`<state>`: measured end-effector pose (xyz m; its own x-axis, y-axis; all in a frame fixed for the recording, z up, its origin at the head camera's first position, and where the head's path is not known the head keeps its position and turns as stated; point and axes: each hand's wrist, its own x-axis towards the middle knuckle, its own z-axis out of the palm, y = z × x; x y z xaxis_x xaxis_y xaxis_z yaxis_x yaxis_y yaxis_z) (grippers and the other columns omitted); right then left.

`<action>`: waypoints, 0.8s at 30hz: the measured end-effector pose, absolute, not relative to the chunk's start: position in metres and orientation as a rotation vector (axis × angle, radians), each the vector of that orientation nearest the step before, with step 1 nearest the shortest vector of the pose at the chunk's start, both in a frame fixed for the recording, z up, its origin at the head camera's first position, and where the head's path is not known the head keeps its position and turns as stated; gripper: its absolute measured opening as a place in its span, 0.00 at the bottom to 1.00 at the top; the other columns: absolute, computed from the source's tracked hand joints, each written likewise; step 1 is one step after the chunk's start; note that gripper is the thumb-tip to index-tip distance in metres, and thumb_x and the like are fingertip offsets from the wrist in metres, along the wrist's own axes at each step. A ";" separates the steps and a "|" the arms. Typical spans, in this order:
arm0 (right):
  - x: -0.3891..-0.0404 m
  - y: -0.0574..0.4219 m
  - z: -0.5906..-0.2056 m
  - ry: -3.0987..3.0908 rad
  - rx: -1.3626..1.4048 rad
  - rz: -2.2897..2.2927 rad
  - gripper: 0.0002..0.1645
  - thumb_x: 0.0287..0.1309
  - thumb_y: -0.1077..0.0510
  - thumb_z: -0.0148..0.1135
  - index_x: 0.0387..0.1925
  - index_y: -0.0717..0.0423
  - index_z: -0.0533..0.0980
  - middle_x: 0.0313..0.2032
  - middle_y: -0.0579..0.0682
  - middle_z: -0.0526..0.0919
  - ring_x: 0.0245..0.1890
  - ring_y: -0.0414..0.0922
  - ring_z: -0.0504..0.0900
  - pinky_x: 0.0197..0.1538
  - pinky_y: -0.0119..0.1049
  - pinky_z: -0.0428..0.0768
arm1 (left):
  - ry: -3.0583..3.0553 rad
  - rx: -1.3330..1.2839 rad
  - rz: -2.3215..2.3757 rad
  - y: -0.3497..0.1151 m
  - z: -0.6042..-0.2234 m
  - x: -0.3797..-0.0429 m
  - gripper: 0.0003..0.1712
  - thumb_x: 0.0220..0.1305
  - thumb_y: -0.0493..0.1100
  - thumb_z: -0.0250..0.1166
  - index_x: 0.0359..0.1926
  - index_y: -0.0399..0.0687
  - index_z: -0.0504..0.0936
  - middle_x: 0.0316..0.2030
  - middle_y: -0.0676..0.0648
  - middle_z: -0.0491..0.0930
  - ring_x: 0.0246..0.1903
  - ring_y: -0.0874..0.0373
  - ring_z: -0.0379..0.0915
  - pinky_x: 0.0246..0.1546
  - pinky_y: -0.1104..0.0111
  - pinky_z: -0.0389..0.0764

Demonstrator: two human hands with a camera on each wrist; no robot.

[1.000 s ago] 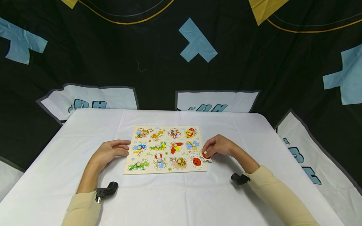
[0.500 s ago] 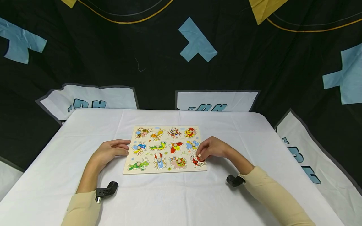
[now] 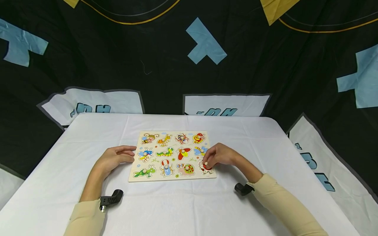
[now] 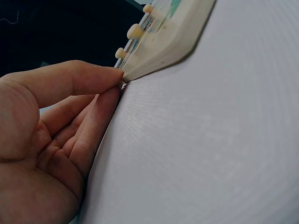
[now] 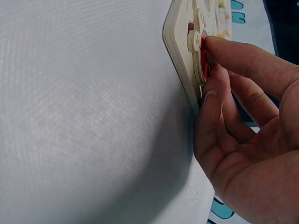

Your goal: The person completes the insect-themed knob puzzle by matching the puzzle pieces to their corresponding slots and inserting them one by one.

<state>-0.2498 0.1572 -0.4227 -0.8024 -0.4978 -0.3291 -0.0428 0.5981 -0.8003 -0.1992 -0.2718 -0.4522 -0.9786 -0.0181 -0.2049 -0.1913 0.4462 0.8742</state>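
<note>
A wooden peg puzzle board (image 3: 173,166) with colourful insect pieces lies flat on the table. At its lower right corner my right hand (image 3: 222,154) pinches the knob of a red ladybug puzzle piece (image 3: 208,166). In the right wrist view this ladybug piece (image 5: 204,58) stands proud of the board's surface, over its spot. My left hand (image 3: 113,160) rests on the tablecloth, fingers extended, fingertips touching the board's left edge. The left wrist view shows the thumb and index tips of the left hand (image 4: 60,126) against the board's side (image 4: 161,56).
A white cloth (image 3: 165,209) covers the table. Other knobbed pieces, such as a caterpillar (image 3: 165,152) and a snail (image 3: 186,169), sit in the board. Behind the table hangs a black curtain (image 3: 118,65) with blue and yellow shapes. Each wrist carries a black camera (image 3: 112,197).
My right hand has carried the ladybug piece leftward from beside the board's right edge onto its lower right spot, covering the printed ladybug. My left hand has stayed in place.
</note>
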 end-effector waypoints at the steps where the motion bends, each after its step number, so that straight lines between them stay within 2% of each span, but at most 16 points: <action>1: -0.250 0.157 -0.423 2.297 -0.430 -1.127 0.10 0.42 0.66 0.77 0.32 0.58 0.88 0.23 0.45 0.83 0.25 0.40 0.76 0.31 0.31 0.71 | 2.528 -0.184 1.559 -0.272 -0.452 -0.199 0.36 0.56 0.41 0.74 0.67 0.42 0.77 0.46 0.48 0.87 0.42 0.67 0.82 0.59 0.61 0.66; 10: -0.249 0.152 -0.424 2.289 -0.413 -1.121 0.10 0.42 0.66 0.77 0.31 0.57 0.88 0.23 0.46 0.84 0.25 0.41 0.76 0.32 0.32 0.72 | 2.521 -0.192 1.554 -0.272 -0.452 -0.200 0.36 0.57 0.42 0.74 0.67 0.43 0.77 0.48 0.48 0.86 0.43 0.67 0.80 0.57 0.65 0.67; 17: -0.248 0.150 -0.423 2.281 -0.444 -1.114 0.10 0.41 0.67 0.78 0.31 0.58 0.88 0.22 0.45 0.83 0.24 0.39 0.75 0.30 0.32 0.71 | 2.508 -0.182 1.568 -0.271 -0.452 -0.199 0.35 0.57 0.41 0.74 0.67 0.42 0.76 0.47 0.49 0.86 0.42 0.67 0.82 0.54 0.70 0.69; 24: -0.249 0.150 -0.426 2.263 -0.468 -1.129 0.10 0.41 0.67 0.78 0.31 0.58 0.88 0.22 0.45 0.84 0.25 0.39 0.76 0.31 0.32 0.72 | 2.516 -0.203 1.563 -0.271 -0.451 -0.199 0.36 0.56 0.42 0.75 0.66 0.44 0.77 0.47 0.49 0.86 0.45 0.66 0.78 0.58 0.63 0.66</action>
